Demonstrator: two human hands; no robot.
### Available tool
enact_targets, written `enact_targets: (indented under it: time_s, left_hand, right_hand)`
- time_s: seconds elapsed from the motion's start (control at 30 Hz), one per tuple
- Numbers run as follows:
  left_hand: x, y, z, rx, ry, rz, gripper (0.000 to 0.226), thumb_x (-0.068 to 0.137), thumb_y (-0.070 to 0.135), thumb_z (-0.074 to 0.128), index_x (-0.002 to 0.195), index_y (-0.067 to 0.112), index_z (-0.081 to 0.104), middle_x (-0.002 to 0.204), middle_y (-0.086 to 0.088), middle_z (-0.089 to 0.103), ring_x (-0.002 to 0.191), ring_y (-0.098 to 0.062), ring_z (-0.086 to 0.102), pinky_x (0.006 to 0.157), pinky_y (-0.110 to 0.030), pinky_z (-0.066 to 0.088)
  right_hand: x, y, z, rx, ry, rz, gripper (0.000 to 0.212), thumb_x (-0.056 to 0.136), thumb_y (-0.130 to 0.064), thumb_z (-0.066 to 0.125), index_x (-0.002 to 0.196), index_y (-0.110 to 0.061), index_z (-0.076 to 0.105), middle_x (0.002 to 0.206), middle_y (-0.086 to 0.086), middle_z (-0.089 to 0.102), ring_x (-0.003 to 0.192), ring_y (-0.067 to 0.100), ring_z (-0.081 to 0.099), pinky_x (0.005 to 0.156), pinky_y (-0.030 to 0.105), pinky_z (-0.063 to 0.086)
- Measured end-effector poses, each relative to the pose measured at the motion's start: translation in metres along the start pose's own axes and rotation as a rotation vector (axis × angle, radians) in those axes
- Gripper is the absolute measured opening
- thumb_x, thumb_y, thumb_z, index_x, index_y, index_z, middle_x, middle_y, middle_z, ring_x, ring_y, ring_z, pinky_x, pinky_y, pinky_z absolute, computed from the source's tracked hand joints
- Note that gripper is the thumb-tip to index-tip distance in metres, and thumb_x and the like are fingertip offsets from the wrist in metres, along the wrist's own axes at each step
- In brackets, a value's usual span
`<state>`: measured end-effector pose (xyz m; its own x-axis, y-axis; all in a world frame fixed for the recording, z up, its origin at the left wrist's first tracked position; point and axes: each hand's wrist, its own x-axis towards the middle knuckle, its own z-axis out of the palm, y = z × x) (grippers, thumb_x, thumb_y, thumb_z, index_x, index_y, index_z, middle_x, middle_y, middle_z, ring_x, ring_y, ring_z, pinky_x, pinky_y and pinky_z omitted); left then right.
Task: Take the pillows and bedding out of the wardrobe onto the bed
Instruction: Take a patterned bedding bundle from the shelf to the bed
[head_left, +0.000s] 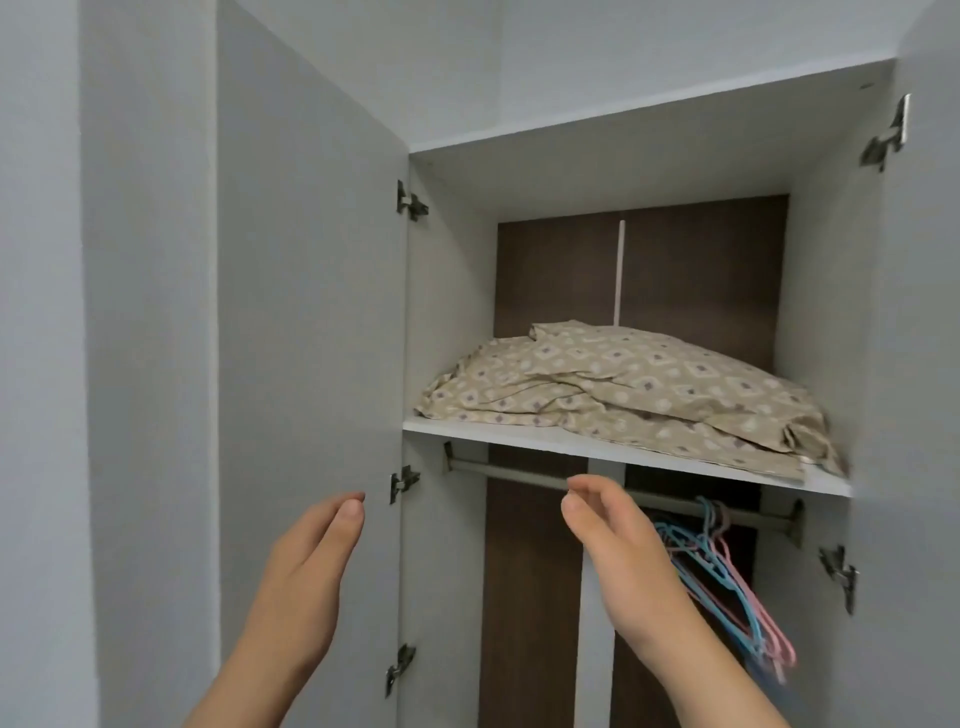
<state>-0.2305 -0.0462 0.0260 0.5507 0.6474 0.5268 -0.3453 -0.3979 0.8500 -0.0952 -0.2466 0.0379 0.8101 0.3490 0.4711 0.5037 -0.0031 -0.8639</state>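
Note:
A beige pillow with a diamond pattern (665, 371) lies on crumpled bedding of the same fabric (519, 397) on the wardrobe's upper shelf (467, 428). Both doors stand open. My left hand (306, 566) is raised in front of the left door, below shelf height, fingers together and holding nothing. My right hand (618, 540) is lifted just under the shelf's front edge, in front of the hanging rail, fingers slightly curled and empty. Neither hand touches the bedding.
The open left door (306, 312) stands close by my left hand. Under the shelf a metal rail (519, 475) carries several blue and pink plastic hangers (727, 587) at the right. The right door's edge (919, 364) bounds the right side.

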Motion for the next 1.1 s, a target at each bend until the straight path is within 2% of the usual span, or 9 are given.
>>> enact_targets:
  time_s: [0.13, 0.23, 0.33, 0.5, 0.57, 0.7, 0.87, 1.0, 1.1]
  left_hand:
    - [0.043, -0.016, 0.025, -0.040, -0.141, 0.043, 0.034, 0.093, 0.038, 0.045, 0.120, 0.022, 0.059, 0.115, 0.015, 0.058, 0.112, -0.009, 0.050, 0.091, -0.025, 0.033]
    - [0.075, -0.028, 0.038, -0.070, -0.209, 0.073, 0.034, 0.094, 0.035, 0.046, 0.119, 0.017, 0.060, 0.118, 0.007, 0.060, 0.114, -0.009, 0.051, 0.093, -0.025, 0.035]
    - [0.101, -0.038, 0.054, -0.097, -0.297, 0.080, 0.031, 0.092, 0.036, 0.048, 0.119, 0.025, 0.058, 0.112, 0.020, 0.056, 0.102, 0.010, 0.049, 0.078, -0.011, 0.035]
    - [0.125, -0.049, 0.094, -0.157, -0.421, 0.073, 0.031, 0.090, 0.035, 0.054, 0.120, 0.028, 0.058, 0.107, 0.027, 0.055, 0.089, 0.029, 0.045, 0.071, -0.007, 0.036]
    - [0.130, -0.049, 0.117, -0.159, -0.468, 0.104, 0.034, 0.089, 0.037, 0.054, 0.122, 0.029, 0.057, 0.112, 0.025, 0.055, 0.093, 0.025, 0.045, 0.075, -0.010, 0.035]
    - [0.144, -0.046, 0.159, -0.125, -0.513, 0.146, 0.036, 0.088, 0.041, 0.053, 0.123, 0.034, 0.055, 0.126, 0.014, 0.053, 0.111, 0.001, 0.046, 0.090, -0.024, 0.032]
    - [0.157, -0.039, 0.215, -0.112, -0.514, 0.180, 0.032, 0.088, 0.044, 0.052, 0.119, 0.038, 0.052, 0.132, 0.009, 0.052, 0.120, -0.011, 0.045, 0.090, -0.029, 0.032]
    - [0.167, -0.037, 0.255, -0.045, -0.471, 0.247, 0.043, 0.089, 0.046, 0.051, 0.130, 0.032, 0.049, 0.138, 0.007, 0.048, 0.129, -0.012, 0.038, 0.101, -0.034, 0.031]
    - [0.176, -0.038, 0.277, -0.038, -0.434, 0.272, 0.044, 0.090, 0.044, 0.052, 0.132, 0.030, 0.048, 0.139, 0.007, 0.047, 0.127, -0.010, 0.039, 0.098, -0.030, 0.030]
  right_hand:
    - [0.013, 0.001, -0.007, -0.075, 0.129, 0.008, 0.027, 0.093, -0.039, 0.053, 0.120, -0.037, 0.053, 0.115, -0.027, 0.051, 0.102, -0.016, 0.045, 0.077, 0.010, 0.036]
    - [0.024, 0.000, -0.002, -0.117, 0.202, 0.022, 0.025, 0.093, -0.038, 0.054, 0.118, -0.037, 0.052, 0.117, -0.024, 0.053, 0.106, -0.010, 0.049, 0.086, 0.017, 0.039]
    - [0.032, 0.000, 0.000, -0.159, 0.282, 0.038, 0.025, 0.092, -0.039, 0.053, 0.117, -0.038, 0.052, 0.118, -0.022, 0.054, 0.111, -0.001, 0.050, 0.092, 0.025, 0.039]
    - [0.035, 0.011, -0.013, -0.182, 0.393, 0.082, 0.028, 0.091, -0.040, 0.055, 0.119, -0.036, 0.054, 0.121, -0.017, 0.057, 0.114, 0.000, 0.052, 0.091, 0.024, 0.042]
    - [0.036, 0.018, -0.027, -0.199, 0.440, 0.085, 0.026, 0.090, -0.041, 0.055, 0.116, -0.039, 0.054, 0.122, -0.016, 0.057, 0.113, 0.000, 0.053, 0.087, 0.021, 0.042]
    - [0.047, 0.032, -0.059, -0.227, 0.528, 0.081, 0.028, 0.090, -0.039, 0.057, 0.118, -0.036, 0.054, 0.124, -0.013, 0.057, 0.115, 0.000, 0.051, 0.094, 0.027, 0.040]
    - [0.079, 0.050, -0.102, -0.168, 0.599, 0.025, 0.022, 0.089, -0.038, 0.058, 0.111, -0.039, 0.056, 0.119, -0.016, 0.058, 0.106, -0.005, 0.053, 0.082, 0.018, 0.041]
    - [0.113, 0.061, -0.129, -0.133, 0.635, -0.028, 0.015, 0.089, -0.039, 0.058, 0.103, -0.041, 0.057, 0.118, -0.016, 0.059, 0.108, 0.001, 0.054, 0.083, 0.023, 0.041]
    - [0.139, 0.070, -0.141, -0.143, 0.644, -0.054, 0.017, 0.089, -0.037, 0.058, 0.105, -0.040, 0.055, 0.118, -0.014, 0.058, 0.110, 0.004, 0.052, 0.082, 0.022, 0.038]
